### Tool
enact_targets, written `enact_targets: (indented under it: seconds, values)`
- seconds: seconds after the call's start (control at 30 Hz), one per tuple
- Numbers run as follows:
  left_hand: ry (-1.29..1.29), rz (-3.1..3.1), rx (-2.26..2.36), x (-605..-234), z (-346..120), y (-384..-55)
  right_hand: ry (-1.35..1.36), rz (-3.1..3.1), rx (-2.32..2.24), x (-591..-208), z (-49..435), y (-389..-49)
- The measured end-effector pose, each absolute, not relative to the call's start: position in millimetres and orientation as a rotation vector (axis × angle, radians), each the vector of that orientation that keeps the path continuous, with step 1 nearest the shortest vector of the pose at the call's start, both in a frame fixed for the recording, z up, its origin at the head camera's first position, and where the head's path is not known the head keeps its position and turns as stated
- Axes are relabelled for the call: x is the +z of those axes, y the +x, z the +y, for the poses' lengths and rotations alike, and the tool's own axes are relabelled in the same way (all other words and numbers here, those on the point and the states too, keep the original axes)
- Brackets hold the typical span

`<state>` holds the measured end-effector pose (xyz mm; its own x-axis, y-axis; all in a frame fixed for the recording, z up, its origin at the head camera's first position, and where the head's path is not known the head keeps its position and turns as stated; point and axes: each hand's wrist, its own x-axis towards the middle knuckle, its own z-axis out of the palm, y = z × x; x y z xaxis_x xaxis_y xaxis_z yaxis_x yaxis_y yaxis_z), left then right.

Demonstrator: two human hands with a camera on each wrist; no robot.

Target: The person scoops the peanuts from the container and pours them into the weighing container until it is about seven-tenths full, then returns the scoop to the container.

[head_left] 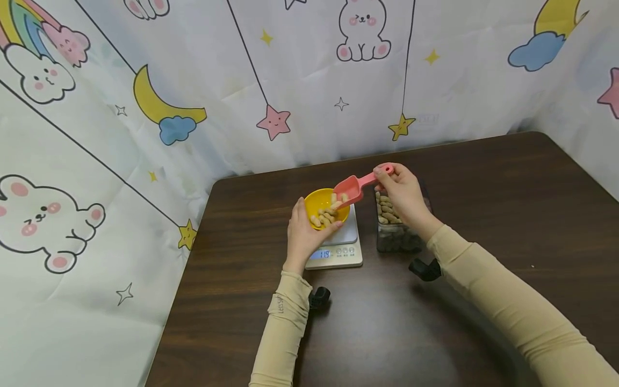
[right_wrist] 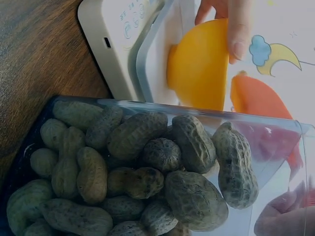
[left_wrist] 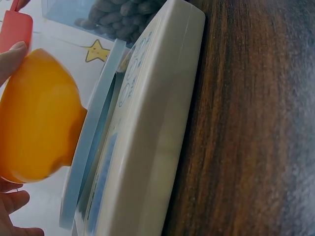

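Observation:
My left hand (head_left: 303, 236) holds a yellow bowl (head_left: 314, 201) around its side, thumb near the rim. Several unshelled peanuts (head_left: 325, 217) lie in the bowl, which stands on the platform of a white kitchen scale (head_left: 345, 259). The scale's display reads about 11.9. Between the fingers of my right hand (head_left: 405, 193) is the handle of a pink scoop (head_left: 349, 188). Its tray tilts down over the bowl's right rim with a few peanuts near its lip. In the left wrist view the bowl's foot (left_wrist: 74, 142) rests against the scale platform.
A clear plastic box (head_left: 397, 241) filled with peanuts (right_wrist: 162, 182) stands just right of the scale, beneath my right hand. The dark wooden table (head_left: 508, 215) extends to both sides. A patterned white curtain (head_left: 309, 70) hangs behind its far edge.

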<state>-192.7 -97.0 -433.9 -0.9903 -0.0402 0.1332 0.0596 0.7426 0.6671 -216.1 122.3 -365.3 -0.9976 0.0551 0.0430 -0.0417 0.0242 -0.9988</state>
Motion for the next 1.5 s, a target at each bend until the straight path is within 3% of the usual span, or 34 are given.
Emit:
enact_targets:
  seconds: [1.0, 1.5]
  values:
    - [-0.040, -2.798, -1.080, -416, -96, -194, -0.011, -2.143, 2.070, -355, 129, -214]
    - [-0.223, -2.758, -1.103, -393, -75, -196, 0.035, -1.766, 2.223, -330, 168, -207]
